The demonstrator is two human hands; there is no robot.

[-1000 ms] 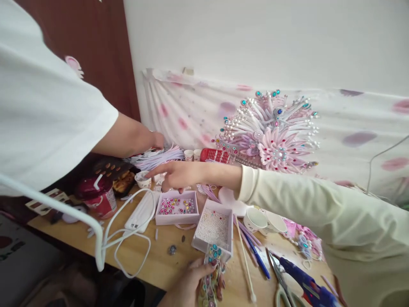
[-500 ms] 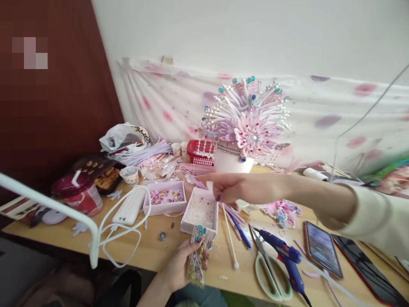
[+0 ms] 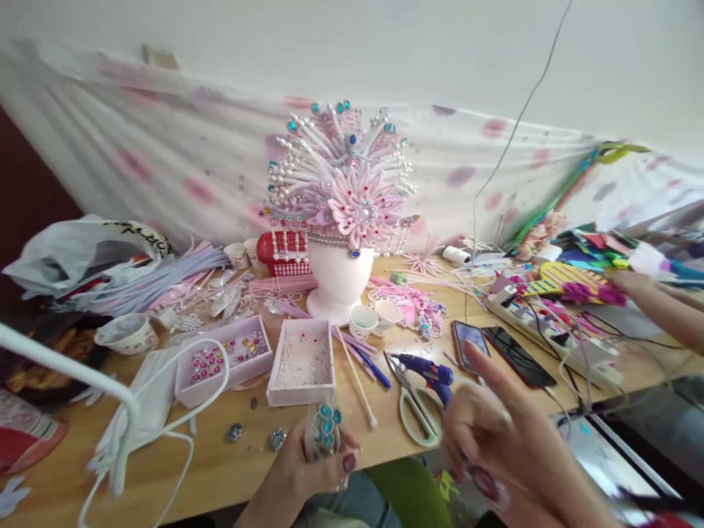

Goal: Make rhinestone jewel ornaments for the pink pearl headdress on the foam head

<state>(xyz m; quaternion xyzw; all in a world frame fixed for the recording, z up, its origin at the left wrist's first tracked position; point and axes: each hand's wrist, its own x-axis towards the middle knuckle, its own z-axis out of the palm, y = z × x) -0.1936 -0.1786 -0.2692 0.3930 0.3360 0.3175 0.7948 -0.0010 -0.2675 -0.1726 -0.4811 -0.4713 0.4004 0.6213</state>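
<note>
My left hand (image 3: 297, 462) is closed around a clear bag of gems (image 3: 325, 427), with teal stones showing at its top, in front of the white tray of small pearl beads (image 3: 305, 359). My right hand (image 3: 509, 433) is raised at the lower right, its index finger stretched out and the other fingers partly bent. I see nothing held in it. Close by it are green-handled scissors (image 3: 421, 414) and a blue glue gun (image 3: 426, 368). Two round silvery gems (image 3: 277, 439) lie left of my left hand. A pink beaded headdress (image 3: 352, 183) sits on a white head-shaped stand (image 3: 339, 279).
A tray of coloured gems (image 3: 225, 359) stands beside a white cable (image 3: 190, 447). Paper cups (image 3: 364, 320), two phones (image 3: 520, 357) and a power strip (image 3: 550, 334) are on the table. Another person's hand (image 3: 660, 301) reaches toward a yellow craft piece (image 3: 572, 282) at right.
The view has turned right. My right hand has moved from above the bead tray to the lower right. A second round gem now shows on the table, left of my left hand.
</note>
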